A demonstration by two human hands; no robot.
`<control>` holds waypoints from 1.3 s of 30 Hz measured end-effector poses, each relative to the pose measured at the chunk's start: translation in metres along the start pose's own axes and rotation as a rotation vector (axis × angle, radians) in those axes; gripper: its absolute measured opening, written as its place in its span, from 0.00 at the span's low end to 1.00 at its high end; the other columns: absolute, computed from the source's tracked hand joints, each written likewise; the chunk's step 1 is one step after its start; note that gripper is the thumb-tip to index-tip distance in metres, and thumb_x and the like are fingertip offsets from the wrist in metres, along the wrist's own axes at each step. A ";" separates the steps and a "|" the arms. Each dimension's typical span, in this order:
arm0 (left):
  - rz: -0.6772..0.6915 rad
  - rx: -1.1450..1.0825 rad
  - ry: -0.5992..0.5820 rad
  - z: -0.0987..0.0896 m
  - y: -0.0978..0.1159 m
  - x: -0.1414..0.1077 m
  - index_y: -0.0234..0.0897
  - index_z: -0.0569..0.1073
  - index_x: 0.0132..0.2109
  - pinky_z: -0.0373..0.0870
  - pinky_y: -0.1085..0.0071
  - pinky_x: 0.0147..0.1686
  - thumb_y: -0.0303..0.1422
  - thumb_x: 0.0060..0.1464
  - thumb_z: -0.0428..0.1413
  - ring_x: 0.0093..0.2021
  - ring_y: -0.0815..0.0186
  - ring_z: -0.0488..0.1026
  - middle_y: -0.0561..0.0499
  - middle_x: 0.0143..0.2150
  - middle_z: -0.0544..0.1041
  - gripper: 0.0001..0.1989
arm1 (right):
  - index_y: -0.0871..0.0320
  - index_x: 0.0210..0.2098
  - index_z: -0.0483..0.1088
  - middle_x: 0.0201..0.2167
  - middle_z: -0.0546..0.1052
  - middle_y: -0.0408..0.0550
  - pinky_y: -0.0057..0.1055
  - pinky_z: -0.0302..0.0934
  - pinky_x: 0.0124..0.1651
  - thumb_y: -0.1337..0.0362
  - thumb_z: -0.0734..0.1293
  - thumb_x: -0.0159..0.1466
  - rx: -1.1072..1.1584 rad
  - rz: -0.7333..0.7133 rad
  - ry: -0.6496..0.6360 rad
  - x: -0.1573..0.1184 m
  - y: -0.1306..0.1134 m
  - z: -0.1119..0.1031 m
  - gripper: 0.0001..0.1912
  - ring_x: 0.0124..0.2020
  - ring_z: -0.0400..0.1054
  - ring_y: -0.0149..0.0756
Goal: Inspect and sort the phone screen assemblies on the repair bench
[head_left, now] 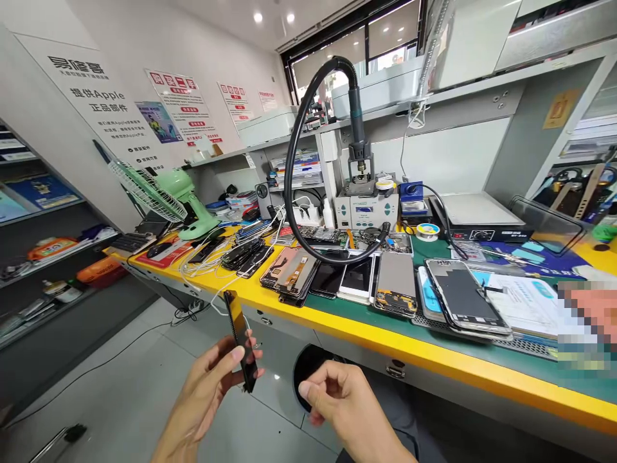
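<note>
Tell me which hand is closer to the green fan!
Left. The left hand, holding a thin dark slab, is lower and right of the green fan; the right hand is even farther right. Neither touches it.

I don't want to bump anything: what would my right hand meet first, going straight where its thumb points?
Probably the fingertips of your left hand, which holds the phone; depth is unclear, so your right hand might miss them.

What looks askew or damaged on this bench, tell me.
The dark-grey rectangular phone panel at right looks odd: a thin black ribbon cable juts from its side over the white printed booklet; actual damage is unclear.
</note>
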State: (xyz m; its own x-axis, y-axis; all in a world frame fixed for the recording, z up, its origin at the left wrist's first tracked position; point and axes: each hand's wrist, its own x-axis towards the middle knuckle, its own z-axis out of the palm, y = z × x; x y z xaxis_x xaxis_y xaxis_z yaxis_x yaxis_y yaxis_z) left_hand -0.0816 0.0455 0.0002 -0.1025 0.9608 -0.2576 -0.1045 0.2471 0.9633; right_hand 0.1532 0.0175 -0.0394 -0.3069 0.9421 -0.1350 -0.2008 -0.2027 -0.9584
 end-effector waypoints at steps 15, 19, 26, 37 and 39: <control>0.076 0.212 -0.077 -0.013 0.068 0.054 0.32 0.78 0.39 0.78 0.65 0.37 0.42 0.48 0.66 0.39 0.60 0.77 0.44 0.40 0.79 0.17 | 0.57 0.23 0.65 0.20 0.71 0.44 0.30 0.60 0.31 0.42 0.65 0.63 -0.117 0.017 -0.005 0.008 -0.011 -0.014 0.26 0.24 0.64 0.33; 0.051 0.181 -0.163 -0.019 0.079 0.075 0.33 0.78 0.38 0.77 0.64 0.35 0.41 0.49 0.65 0.35 0.61 0.76 0.45 0.37 0.78 0.16 | 0.58 0.25 0.66 0.21 0.71 0.44 0.31 0.61 0.32 0.42 0.66 0.63 -0.115 0.025 -0.006 0.009 -0.013 -0.017 0.25 0.25 0.64 0.33; 0.016 0.370 -0.229 -0.011 0.097 0.108 0.34 0.78 0.34 0.75 0.67 0.33 0.45 0.46 0.65 0.33 0.62 0.75 0.46 0.32 0.78 0.17 | 0.60 0.33 0.74 0.22 0.72 0.44 0.30 0.62 0.30 0.44 0.66 0.63 -0.149 -0.013 0.012 0.015 -0.012 -0.025 0.23 0.25 0.65 0.34; 0.051 0.834 -0.222 0.021 0.129 0.140 0.34 0.75 0.26 0.73 0.69 0.31 0.48 0.42 0.64 0.33 0.61 0.74 0.46 0.30 0.77 0.19 | 0.58 0.25 0.70 0.21 0.73 0.44 0.30 0.60 0.30 0.45 0.68 0.62 -0.093 -0.024 0.055 0.016 -0.026 -0.035 0.23 0.24 0.65 0.33; 0.062 0.895 -0.183 0.025 0.133 0.143 0.34 0.74 0.26 0.73 0.70 0.31 0.48 0.40 0.65 0.32 0.62 0.74 0.47 0.28 0.76 0.19 | 0.57 0.20 0.65 0.15 0.69 0.42 0.29 0.58 0.28 0.44 0.68 0.62 -0.088 -0.045 0.087 0.015 -0.028 -0.037 0.26 0.19 0.62 0.31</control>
State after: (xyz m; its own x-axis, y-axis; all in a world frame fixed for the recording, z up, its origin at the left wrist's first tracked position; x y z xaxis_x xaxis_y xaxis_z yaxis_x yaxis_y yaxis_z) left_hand -0.0851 0.2188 0.0931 0.0838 0.9618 -0.2606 0.7095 0.1261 0.6933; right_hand 0.1881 0.0474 -0.0243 -0.2166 0.9702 -0.1087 -0.1291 -0.1388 -0.9819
